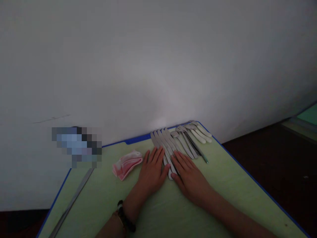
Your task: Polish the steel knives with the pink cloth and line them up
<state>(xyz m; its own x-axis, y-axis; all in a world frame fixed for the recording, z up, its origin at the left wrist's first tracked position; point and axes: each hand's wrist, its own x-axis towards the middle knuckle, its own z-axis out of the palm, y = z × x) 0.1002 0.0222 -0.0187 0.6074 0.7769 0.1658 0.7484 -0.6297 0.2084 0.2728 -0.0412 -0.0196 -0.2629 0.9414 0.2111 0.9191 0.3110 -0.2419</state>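
Note:
My left hand (152,170) lies palm down with fingers stretched out over the left side of a row of silver table knives (164,138). Its thumb rests beside the knife handles. On the row's right side, my right hand (192,178) also lies flat, fingers extended, covering some handles. The knives lie side by side, blades towards the wall. To their right are a spoon (182,143), several dark-looking utensils (190,140) and white-handled cutlery (199,135). Left of my left hand sits a folded pink and white cloth (127,164).
The pale green table (247,211) has a blue edge and stands against a grey-white wall (148,66). A long flat metal strip (73,200) lies along its left side, near a blurred-out object (76,145). Dark floor (277,158) shows at right.

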